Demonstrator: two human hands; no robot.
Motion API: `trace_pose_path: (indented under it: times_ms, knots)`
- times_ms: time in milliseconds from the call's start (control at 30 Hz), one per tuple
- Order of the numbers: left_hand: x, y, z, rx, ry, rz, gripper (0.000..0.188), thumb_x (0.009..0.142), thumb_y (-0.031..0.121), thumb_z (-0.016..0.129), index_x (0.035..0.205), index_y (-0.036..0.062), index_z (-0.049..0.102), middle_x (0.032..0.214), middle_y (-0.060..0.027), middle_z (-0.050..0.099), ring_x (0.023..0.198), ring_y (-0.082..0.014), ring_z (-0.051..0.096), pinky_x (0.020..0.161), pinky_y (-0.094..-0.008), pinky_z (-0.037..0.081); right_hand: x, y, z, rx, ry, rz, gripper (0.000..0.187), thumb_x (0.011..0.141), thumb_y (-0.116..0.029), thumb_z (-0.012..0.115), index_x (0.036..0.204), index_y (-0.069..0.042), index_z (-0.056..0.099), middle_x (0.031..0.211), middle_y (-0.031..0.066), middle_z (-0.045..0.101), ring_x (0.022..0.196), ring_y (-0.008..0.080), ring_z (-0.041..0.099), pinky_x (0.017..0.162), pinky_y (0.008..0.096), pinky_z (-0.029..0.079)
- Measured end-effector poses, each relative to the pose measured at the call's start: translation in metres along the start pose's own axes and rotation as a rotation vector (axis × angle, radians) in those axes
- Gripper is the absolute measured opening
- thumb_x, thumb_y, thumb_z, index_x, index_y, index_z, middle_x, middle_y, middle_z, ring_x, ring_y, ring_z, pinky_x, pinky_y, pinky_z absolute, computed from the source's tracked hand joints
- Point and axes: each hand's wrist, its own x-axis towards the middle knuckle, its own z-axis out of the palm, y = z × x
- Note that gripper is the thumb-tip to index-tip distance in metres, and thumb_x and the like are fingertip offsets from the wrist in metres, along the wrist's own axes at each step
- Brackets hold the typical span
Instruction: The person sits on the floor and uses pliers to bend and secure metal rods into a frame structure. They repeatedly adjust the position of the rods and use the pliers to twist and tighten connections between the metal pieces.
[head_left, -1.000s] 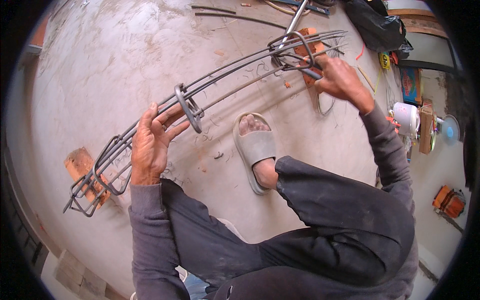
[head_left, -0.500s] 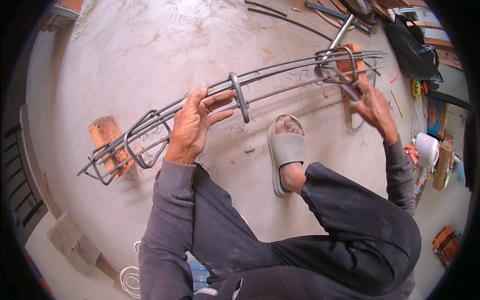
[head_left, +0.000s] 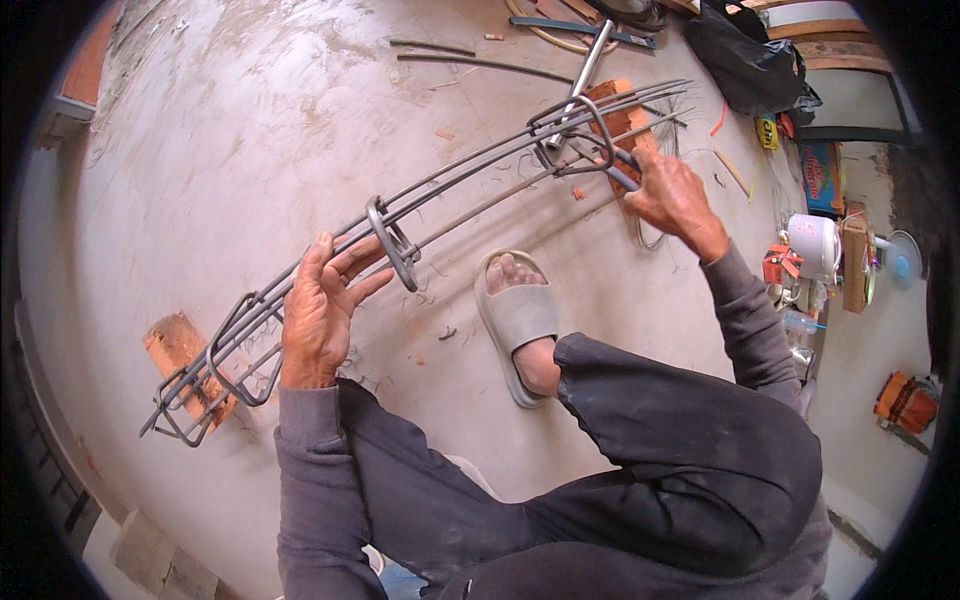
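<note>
A long rebar cage [head_left: 462,181] of thin steel bars with bent stirrups slants up to the right, above the floor. My left hand [head_left: 317,325] is closed around its bars, thumb on top, just left of the middle stirrup [head_left: 390,245]. At the far right end, my right hand [head_left: 672,195] grips the dark handles of pincers [head_left: 622,172]. Their jaws are at the right-end stirrup [head_left: 604,135], and what they bite on is too small to make out. Wooden-looking orange blocks, one on the left [head_left: 175,345] and one on the right [head_left: 628,108], lie under the cage ends.
A shiny metal tube [head_left: 582,85] leans across the right end. Loose dark rods [head_left: 485,67] lie on the floor beyond, with wire scraps about. A black bag [head_left: 745,60], a white appliance [head_left: 813,245] and a fan [head_left: 900,258] stand at right. My sandalled foot [head_left: 520,310] is below the cage.
The view has turned, so the cage now slants more steeply and sits further left. My left hand stays by the middle stirrup. My right hand, blurred before, now shows sharply with the pincers.
</note>
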Motion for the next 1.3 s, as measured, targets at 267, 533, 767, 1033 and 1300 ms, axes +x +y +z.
trace_pose_path:
  times_ms: [267, 533, 767, 1033, 1300]
  knots:
    - [0.0, 0.0, -0.002, -0.006, -0.013, 0.006, 0.044, 0.103, 0.037, 0.052, 0.12, -0.0041, 0.052, 0.122, -0.0303, 0.061, 0.121, -0.0396, 0.058, 0.097, -0.0541, 0.051, -0.001, -0.009, -0.002, 0.015, -0.039, 0.065, 0.041, 0.061, -0.018, 0.068, 0.097, 0.001, 0.064, 0.079, 0.0252, 0.065, 0.077, 0.0445, 0.064, 0.072, 0.0487, 0.052]
    - [0.001, 0.0, -0.006, -0.001, -0.025, 0.01, 0.041, 0.103, 0.035, 0.052, 0.119, -0.0025, 0.052, 0.121, -0.0313, 0.061, 0.121, -0.0404, 0.058, 0.097, -0.0547, 0.051, 0.002, -0.021, 0.003, 0.023, -0.022, 0.008, 0.034, 0.062, -0.016, 0.069, 0.09, 0.0, 0.061, 0.079, 0.0245, 0.064, 0.08, 0.0439, 0.065, 0.072, 0.0499, 0.051]
    - [0.001, -0.001, -0.005, -0.013, -0.024, 0.003, 0.039, 0.103, 0.035, 0.052, 0.119, -0.0008, 0.053, 0.121, -0.0302, 0.062, 0.121, -0.0401, 0.058, 0.097, -0.0547, 0.051, -0.006, -0.03, 0.0, 0.138, -0.039, 0.009, 0.037, 0.062, -0.018, 0.07, 0.091, 0.002, 0.061, 0.075, 0.0246, 0.062, 0.073, 0.0433, 0.062, 0.07, 0.0491, 0.05]
    - [0.002, -0.002, -0.008, -0.034, -0.028, -0.011, 0.038, 0.103, 0.036, 0.053, 0.119, 0.001, 0.053, 0.121, -0.031, 0.061, 0.121, -0.0404, 0.058, 0.097, -0.054, 0.051, -0.026, -0.016, 0.017, 0.279, -0.073, 0.127, 0.046, 0.059, -0.022, 0.072, 0.096, 0.002, 0.061, 0.072, 0.0155, 0.056, 0.067, 0.029, 0.057, 0.067, 0.0393, 0.047]
    - [0.001, -0.001, -0.008, 0.059, -0.024, -0.013, 0.06, 0.104, 0.042, 0.045, 0.13, -0.0111, 0.048, 0.127, -0.0336, 0.057, 0.129, -0.0429, 0.05, 0.105, -0.0561, 0.044, -0.064, 0.001, 0.029, 0.213, 0.075, 0.171, 0.062, 0.06, -0.022, 0.07, 0.119, -0.003, 0.064, 0.078, 0.0179, 0.064, 0.069, 0.0358, 0.065, 0.068, 0.045, 0.05]
